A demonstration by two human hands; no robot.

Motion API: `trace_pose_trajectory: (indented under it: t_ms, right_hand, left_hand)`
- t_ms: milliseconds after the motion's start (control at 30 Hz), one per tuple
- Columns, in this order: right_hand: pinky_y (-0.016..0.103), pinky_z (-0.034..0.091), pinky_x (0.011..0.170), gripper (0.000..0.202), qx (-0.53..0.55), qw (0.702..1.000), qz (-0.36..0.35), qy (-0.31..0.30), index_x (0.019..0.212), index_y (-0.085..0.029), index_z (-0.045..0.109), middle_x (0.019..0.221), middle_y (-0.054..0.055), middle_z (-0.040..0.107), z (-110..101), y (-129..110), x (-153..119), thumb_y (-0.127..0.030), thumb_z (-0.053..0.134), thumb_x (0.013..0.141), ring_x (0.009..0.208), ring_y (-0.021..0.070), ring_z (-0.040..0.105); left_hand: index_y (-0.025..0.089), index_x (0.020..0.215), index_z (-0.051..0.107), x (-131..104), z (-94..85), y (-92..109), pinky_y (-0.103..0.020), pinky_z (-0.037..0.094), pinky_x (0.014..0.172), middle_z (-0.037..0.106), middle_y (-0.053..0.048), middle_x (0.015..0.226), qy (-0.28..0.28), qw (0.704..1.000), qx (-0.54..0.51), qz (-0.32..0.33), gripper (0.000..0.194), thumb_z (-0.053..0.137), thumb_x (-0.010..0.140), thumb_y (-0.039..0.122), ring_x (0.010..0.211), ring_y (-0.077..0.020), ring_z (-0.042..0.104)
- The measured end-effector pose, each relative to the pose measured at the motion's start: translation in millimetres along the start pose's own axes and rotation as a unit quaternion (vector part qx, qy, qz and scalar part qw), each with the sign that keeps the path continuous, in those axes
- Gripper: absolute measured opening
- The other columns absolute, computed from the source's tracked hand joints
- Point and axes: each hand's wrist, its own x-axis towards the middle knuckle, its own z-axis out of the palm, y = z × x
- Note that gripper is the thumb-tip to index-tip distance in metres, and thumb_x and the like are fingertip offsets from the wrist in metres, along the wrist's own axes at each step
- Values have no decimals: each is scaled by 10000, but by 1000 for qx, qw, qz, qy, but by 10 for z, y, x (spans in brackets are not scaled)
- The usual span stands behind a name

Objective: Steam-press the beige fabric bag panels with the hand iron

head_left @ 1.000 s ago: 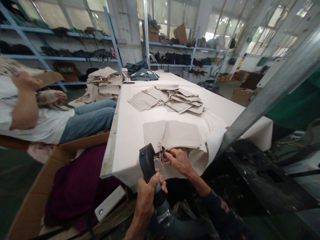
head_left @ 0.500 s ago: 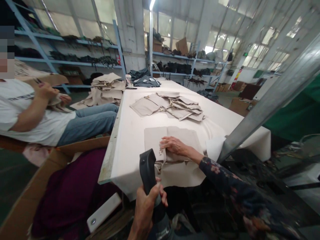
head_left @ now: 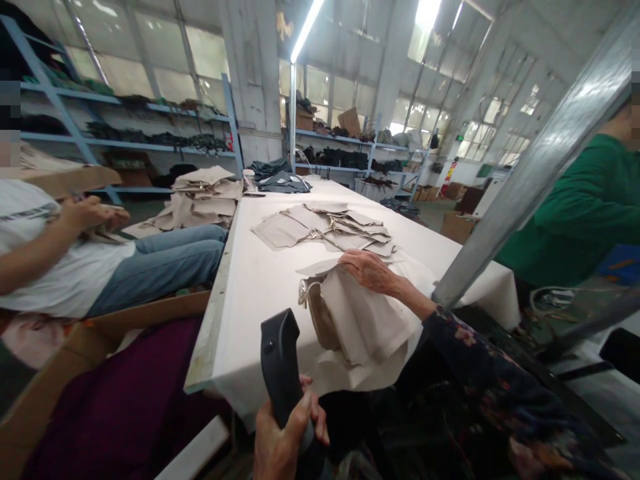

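My left hand [head_left: 287, 433] is wrapped round the grip of a black hand-held tool [head_left: 281, 360] with a broad, bent head. Its exact kind does not show. My right hand [head_left: 367, 270] pinches the upper edge of a beige fabric piece [head_left: 360, 313] with a zipper, holding it raised from the table's near end. The zipper's metal pull [head_left: 303, 292] hangs at the piece's left side. The tool's head is left of the fabric and apart from it. Behind my right hand, a loose pile of similar beige zippered pieces [head_left: 283, 230] lies on the white-covered table [head_left: 240, 293].
A slanting metal post [head_left: 520, 173] stands close to my right arm. At left sits a co-worker [head_left: 100, 267] handling beige fabric, above a cardboard box [head_left: 165, 308] with purple cloth [head_left: 115, 400]. A person in green [head_left: 580, 200] is at right. Dark folded fabric [head_left: 283, 183] lies at the far end.
My right hand has lifted the beige piece, which lay flat on the table, and tilted it up so that its zippered side shows. The person in green has come into view.
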Motion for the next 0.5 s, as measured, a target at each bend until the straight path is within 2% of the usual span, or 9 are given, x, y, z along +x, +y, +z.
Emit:
trace_pose_trajectory:
  t_ms: [100, 233, 367, 500]
  right_hand:
    - [244, 324, 674, 193, -2, 999, 18, 38, 781, -155, 541, 760, 38, 535, -53, -100, -103, -142, 390, 901, 701, 138, 466]
    - [243, 254, 583, 225, 79, 995, 39, 52, 622, -174, 399, 612, -27, 372, -47, -162, -233, -131, 389, 842, 585, 105, 349]
    - [245, 196, 530, 260, 188, 979, 75, 23, 584, -191, 291, 579, -49, 253, -66, -219, -333, -168, 382, 826, 540, 88, 267]
    - [244, 206, 509, 261, 284, 954, 92, -28, 584, -184, 333, 583, -45, 260, -118, -312, -393, -206, 404, 835, 538, 90, 266]
  left_hand:
    - [150, 905, 521, -59, -24, 0, -270, 437, 363, 514, 61, 500, -13, 1000, -3, 18, 347, 712, 687, 341, 364, -127, 493]
    - [154, 929, 518, -130, -29, -9, -280, 450, 373, 518, 62, 503, -35, 999, 10, 34, 343, 697, 708, 346, 365, -132, 501]
    - [149, 924, 523, -189, 31, -9, -267, 447, 375, 525, 56, 502, -56, 997, 41, 29, 350, 683, 716, 381, 355, -130, 514]
    - [136, 907, 539, -245, 128, -15, -247, 439, 364, 512, 59, 489, -87, 994, 64, 2, 375, 685, 702, 414, 342, -116, 500]
